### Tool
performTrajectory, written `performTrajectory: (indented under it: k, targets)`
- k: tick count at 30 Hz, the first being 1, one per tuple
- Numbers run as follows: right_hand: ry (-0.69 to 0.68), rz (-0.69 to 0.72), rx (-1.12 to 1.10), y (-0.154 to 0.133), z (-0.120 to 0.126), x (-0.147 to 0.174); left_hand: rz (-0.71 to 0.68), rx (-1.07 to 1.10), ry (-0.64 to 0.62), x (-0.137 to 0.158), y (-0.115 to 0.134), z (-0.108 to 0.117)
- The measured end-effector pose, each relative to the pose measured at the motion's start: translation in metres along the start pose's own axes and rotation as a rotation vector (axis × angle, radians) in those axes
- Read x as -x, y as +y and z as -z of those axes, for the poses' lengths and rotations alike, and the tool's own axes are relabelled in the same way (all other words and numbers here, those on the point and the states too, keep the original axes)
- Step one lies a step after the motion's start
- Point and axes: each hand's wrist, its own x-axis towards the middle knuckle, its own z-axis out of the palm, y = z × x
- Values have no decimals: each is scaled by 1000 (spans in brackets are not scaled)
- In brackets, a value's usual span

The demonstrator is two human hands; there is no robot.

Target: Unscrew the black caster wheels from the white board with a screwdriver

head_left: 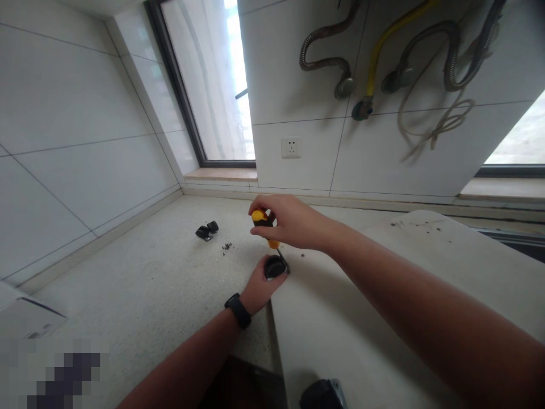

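Note:
My right hand (293, 221) is closed around the yellow-and-black handle of a screwdriver (273, 243). Its metal shaft slants down to the edge of a black caster wheel (275, 267). My left hand (259, 288), with a dark watch (238, 311) on the wrist, grips that caster at the corner of a white panel (361, 318). The screwdriver's tip meets the metal plate beside the wheel, though the exact contact is too small to make out. Another black caster (321, 395) with a metal plate is on the panel's near end, partly cut off by the frame.
Several small dark screws (227, 247) lie on the speckled countertop (162, 295), left of my hands. Behind them are black casters (206, 230). A wall socket (291, 147), hoses and a yellow pipe (377, 51) are on the tiled wall. A white box-like object (29, 315) stands at left.

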Motion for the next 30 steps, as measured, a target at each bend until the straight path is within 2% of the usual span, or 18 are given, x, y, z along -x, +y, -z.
performTrajectory:
  k: [8, 14, 20, 26, 30]
  targets:
    - [4, -126, -95, 1, 7, 3, -7, -33, 12, 1, 0, 0]
    - [-5, -103, -95, -2, 3, 4, -15, -33, 3, 2, -2, 2]
    - [-7, -82, 22, 1, -6, 2, -9, -6, -11, 3, 5, 2]
    - [10, -130, -132, 1, -2, 3, -10, 22, -26, 3, 5, 3]
    - [12, -88, -129, 2, -6, 3, -35, 6, -19, 2, -2, 4]
